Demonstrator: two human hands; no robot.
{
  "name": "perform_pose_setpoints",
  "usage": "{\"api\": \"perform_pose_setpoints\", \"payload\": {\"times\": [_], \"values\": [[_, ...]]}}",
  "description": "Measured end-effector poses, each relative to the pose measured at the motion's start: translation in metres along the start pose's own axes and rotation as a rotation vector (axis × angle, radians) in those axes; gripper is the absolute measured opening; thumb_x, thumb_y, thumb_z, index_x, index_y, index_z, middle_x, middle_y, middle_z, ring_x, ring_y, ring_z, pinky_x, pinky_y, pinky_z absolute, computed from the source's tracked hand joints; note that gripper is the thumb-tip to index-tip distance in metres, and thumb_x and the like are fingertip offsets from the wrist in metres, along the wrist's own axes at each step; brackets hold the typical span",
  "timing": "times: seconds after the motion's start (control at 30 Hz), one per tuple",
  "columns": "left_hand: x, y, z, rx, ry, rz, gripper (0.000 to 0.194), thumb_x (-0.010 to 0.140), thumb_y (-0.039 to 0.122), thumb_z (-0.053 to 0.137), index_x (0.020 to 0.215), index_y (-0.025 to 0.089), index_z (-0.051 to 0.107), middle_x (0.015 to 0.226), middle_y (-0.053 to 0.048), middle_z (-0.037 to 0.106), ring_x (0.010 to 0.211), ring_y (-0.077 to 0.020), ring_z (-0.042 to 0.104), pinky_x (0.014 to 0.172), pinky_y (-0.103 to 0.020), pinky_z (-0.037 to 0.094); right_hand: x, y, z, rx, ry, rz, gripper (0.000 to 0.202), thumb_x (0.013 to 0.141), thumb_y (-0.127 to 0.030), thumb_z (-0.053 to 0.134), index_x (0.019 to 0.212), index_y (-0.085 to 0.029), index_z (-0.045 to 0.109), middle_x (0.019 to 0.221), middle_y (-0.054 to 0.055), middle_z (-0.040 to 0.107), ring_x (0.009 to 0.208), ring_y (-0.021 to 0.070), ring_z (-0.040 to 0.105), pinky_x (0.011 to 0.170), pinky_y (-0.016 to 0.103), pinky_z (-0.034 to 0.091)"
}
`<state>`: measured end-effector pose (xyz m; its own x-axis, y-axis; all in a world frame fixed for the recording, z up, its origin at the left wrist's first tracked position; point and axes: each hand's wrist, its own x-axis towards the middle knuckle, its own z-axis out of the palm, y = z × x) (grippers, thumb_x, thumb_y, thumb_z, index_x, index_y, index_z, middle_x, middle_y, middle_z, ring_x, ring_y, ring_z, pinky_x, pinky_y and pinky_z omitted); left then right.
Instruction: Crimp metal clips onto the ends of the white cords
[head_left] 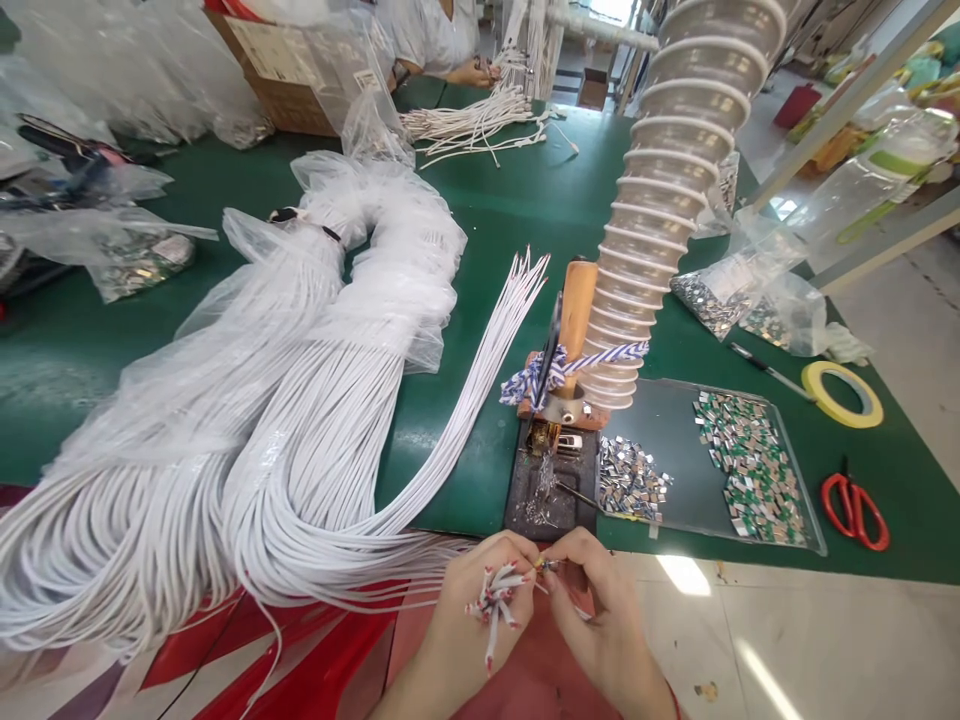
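My left hand (461,610) is closed around a bunch of white cables (495,600), whose short red-tipped ends stick out of the fist. Its thumb and forefinger meet my right hand (611,605) at a small, shiny cable end (549,565). My right hand is pinched on that end, and a piece of white cable shows below its thumb. Just beyond my fingers stands a black-based soldering fixture (536,490) with a wooden handle (579,300) and a striped cloth tie (544,378). The exact make of the pinched piece is too small to tell.
Thick white cable bundles (322,400) in plastic cover the left. A clear ribbed hose (660,180) hangs over the fixture. To the right lie a tray (682,400) with metal connectors (630,475) and green boards (754,465), red scissors (855,510) and yellow tape (841,393). A co-worker (439,40) sits opposite.
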<state>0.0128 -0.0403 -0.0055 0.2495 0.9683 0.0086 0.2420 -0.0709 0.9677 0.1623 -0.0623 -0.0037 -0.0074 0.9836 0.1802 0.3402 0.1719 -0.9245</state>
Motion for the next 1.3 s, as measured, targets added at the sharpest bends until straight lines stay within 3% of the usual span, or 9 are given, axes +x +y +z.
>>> {"api": "perform_pose_setpoints", "payload": {"times": [0.23, 0.43, 0.6, 0.7, 0.77, 0.83, 0.93, 1.1, 1.3], "values": [[-0.002, -0.001, -0.001, -0.051, -0.010, -0.037, 0.021, 0.087, 0.013, 0.056, 0.067, 0.019, 0.063, 0.074, -0.003, 0.070, 0.068, -0.0166, 0.068, 0.064, -0.024, 0.051, -0.003, 0.004, -0.006, 0.077, -0.063, 0.034, 0.020, 0.091, -0.010, 0.054, 0.096, -0.024, 0.069, 0.080, 0.002, 0.065, 0.066, 0.0150, 0.059, 0.056, 0.022, 0.049], [-0.008, -0.008, 0.001, -0.185, -0.055, -0.179, 0.037, 0.098, 0.037, 0.050, 0.074, 0.019, 0.072, 0.084, -0.006, 0.073, 0.057, -0.0145, 0.063, 0.064, -0.027, 0.054, -0.005, 0.010, -0.014, 0.144, -0.087, 0.022, 0.022, 0.089, -0.008, 0.055, 0.096, -0.025, 0.068, 0.080, 0.001, 0.064, 0.067, 0.0146, 0.059, 0.057, 0.022, 0.047], [-0.006, -0.007, 0.000, -0.227, 0.043, -0.210, 0.046, 0.092, 0.059, 0.053, 0.084, 0.021, 0.080, 0.103, -0.011, 0.074, 0.099, -0.0261, 0.069, 0.085, -0.033, 0.055, -0.005, 0.013, -0.029, 0.102, -0.011, 0.032, 0.018, 0.092, -0.012, 0.055, 0.091, -0.024, 0.068, 0.076, 0.002, 0.063, 0.067, 0.0170, 0.060, 0.056, 0.025, 0.045], [-0.008, -0.008, -0.001, -0.323, 0.031, -0.312, 0.056, 0.086, 0.069, 0.054, 0.072, 0.018, 0.074, 0.077, -0.008, 0.070, 0.066, -0.0186, 0.066, 0.062, -0.028, 0.053, -0.007, 0.018, -0.045, 0.083, 0.091, 0.028, 0.017, 0.094, -0.015, 0.055, 0.090, -0.025, 0.067, 0.077, 0.003, 0.062, 0.072, 0.0186, 0.059, 0.060, 0.027, 0.045], [-0.013, -0.011, -0.001, -0.438, -0.014, -0.430, 0.058, 0.082, 0.072, 0.057, 0.068, 0.017, 0.066, 0.054, 0.001, 0.057, 0.044, -0.0111, 0.048, 0.046, -0.023, 0.040, -0.010, 0.021, -0.059, 0.089, 0.096, 0.020, 0.016, 0.095, -0.017, 0.054, 0.088, -0.026, 0.066, 0.075, 0.003, 0.061, 0.072, 0.0189, 0.057, 0.062, 0.028, 0.045], [-0.019, -0.017, 0.000, -0.553, -0.067, -0.507, 0.058, 0.078, 0.074, 0.060, 0.068, 0.017, 0.060, 0.045, 0.007, 0.043, 0.038, -0.0074, 0.033, 0.041, -0.020, 0.026, -0.014, 0.021, -0.074, 0.094, -0.011, 0.015, 0.016, 0.096, -0.022, 0.053, 0.087, -0.025, 0.065, 0.071, 0.002, 0.059, 0.067, 0.0185, 0.054, 0.060, 0.028, 0.043], [-0.027, -0.026, 0.002, -0.649, -0.208, -0.519, 0.059, 0.078, 0.075, 0.060, 0.069, 0.016, 0.058, 0.043, 0.009, 0.036, 0.039, -0.0060, 0.027, 0.042, -0.019, 0.018, -0.015, 0.013, -0.087, 0.016, -0.240, 0.015, 0.019, 0.096, -0.029, 0.054, 0.082, -0.022, 0.065, 0.064, 0.001, 0.056, 0.060, 0.0176, 0.051, 0.057, 0.029, 0.040], [-0.032, -0.029, 0.007, -0.598, -0.437, -0.519, 0.060, 0.080, 0.075, 0.057, 0.072, 0.016, 0.057, 0.053, 0.007, 0.039, 0.046, -0.0074, 0.031, 0.046, -0.021, 0.026, -0.007, -0.011, -0.066, -0.164, -0.324, 0.065, 0.017, 0.095, -0.026, 0.056, 0.083, -0.023, 0.067, 0.070, 0.002, 0.064, 0.060, 0.0160, 0.056, 0.056, 0.025, 0.044], [-0.028, -0.015, 0.009, -0.320, -0.482, -0.528, 0.050, 0.079, 0.069, 0.062, 0.084, 0.020, 0.059, 0.072, 0.001, 0.054, 0.067, -0.0156, 0.047, 0.063, -0.026, 0.043, -0.001, -0.015, -0.023, -0.052, -0.357, 0.063, 0.025, 0.096, -0.040, 0.057, 0.087, -0.020, 0.069, 0.068, 0.002, 0.062, 0.058, 0.0155, 0.056, 0.054, 0.024, 0.044]]}}
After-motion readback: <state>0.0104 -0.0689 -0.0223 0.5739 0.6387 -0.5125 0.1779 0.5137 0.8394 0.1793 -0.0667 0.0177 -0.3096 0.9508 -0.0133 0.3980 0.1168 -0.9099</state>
